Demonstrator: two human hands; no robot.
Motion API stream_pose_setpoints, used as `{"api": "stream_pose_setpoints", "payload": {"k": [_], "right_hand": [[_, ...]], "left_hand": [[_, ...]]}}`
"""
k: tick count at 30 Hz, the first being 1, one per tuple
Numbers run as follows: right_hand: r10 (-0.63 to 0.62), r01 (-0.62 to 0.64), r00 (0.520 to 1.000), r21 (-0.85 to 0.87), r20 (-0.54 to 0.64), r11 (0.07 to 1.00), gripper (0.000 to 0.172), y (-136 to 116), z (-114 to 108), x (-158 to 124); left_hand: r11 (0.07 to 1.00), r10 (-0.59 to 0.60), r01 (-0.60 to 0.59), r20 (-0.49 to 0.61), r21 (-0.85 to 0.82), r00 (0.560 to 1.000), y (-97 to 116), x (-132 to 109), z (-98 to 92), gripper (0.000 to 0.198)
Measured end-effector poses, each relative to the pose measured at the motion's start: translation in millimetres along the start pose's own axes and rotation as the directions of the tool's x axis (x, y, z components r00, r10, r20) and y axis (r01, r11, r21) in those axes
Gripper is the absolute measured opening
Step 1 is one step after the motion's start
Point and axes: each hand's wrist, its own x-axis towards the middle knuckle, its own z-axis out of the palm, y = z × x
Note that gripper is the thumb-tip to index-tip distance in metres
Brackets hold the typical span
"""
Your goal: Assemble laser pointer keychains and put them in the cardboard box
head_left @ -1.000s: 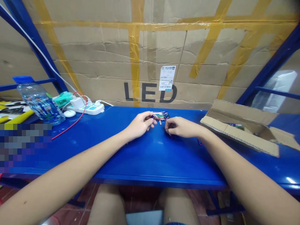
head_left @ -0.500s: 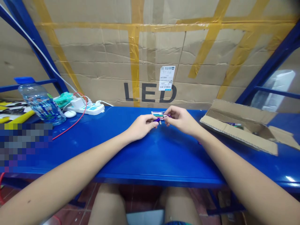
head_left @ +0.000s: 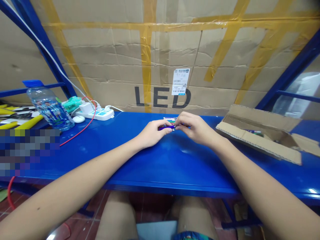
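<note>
Left hand (head_left: 153,134) and right hand (head_left: 195,128) tight on purple rod (head_left: 167,127), with slim items (head_left: 253,131) inside the cardboard box (head_left: 260,142).

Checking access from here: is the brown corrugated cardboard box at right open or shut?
The brown cardboard box is open: its flaps are spread, and a slender purple-and-white item shows inside.
</note>
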Motion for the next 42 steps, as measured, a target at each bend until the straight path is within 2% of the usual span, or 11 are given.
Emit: {"api": "stream_pose_setpoints", "payload": {"k": [2,5,8,14,18,23,26,29,34,38,42], "right_hand": [[0.054,-0.054,0.998,0.036,0.016,0.998,0.011,-2,1,0],[0.19,-0.2,0.979,0.156,0.078,0.967,0.008,-3,2,0],[0.284,-0.307,0.951,0.303,0.119,0.902,0.008,-4,2,-1],[0.368,-0.431,0.902,0.516,0.226,0.74,0.022,-6,5,1],[0.377,-0.429,0.9,0.581,0.217,0.691,0.026,-5,6,1],[0.375,-0.395,0.914,0.559,0.156,0.729,0.019,-1,8,-1],[0.361,-0.377,0.922,0.542,0.141,0.751,0.017,-2,10,-2],[0.355,-0.376,0.923,0.557,0.152,0.74,0.019,-6,10,-1],[0.354,-0.379,0.92,0.604,0.166,0.701,0.021,-7,9,0],[0.336,-0.342,0.935,0.557,0.117,0.757,0.015,-4,9,-1],[0.306,-0.315,0.947,0.496,0.101,0.809,0.011,-2,10,-2]], "left_hand": [[0.999,0.015,-0.015,0.0,0.033,1.0,1,-1,-0.2,0.016],[0.997,0.021,-0.022,0.006,0.077,1.0,3,-2,-0.2,0.015],[0.992,0.029,-0.032,0.023,0.118,0.999,4,-4,-0.9,0.015],[0.957,0.131,-0.137,0.038,0.256,0.991,7,-8,-0.3,0.011],[0.927,0.175,-0.159,-0.016,0.34,0.984,12,-8,4.5,0.012],[0.924,0.12,-0.094,-0.05,0.371,0.991,14,-4,7.6,0.028],[0.953,0.071,-0.058,-0.033,0.298,0.997,13,-4,6.4,0.016],[0.972,0.089,-0.083,-0.015,0.221,0.996,12,-8,5.4,0.004],[0.936,0.171,-0.147,-0.049,0.321,0.984,14,-11,7.0,0.005],[0.879,0.236,-0.18,-0.075,0.441,0.969,12,-6,7.8,0.025],[0.879,0.134,-0.119,0.0,0.461,0.991,12,-5,5.1,0.024]]}}
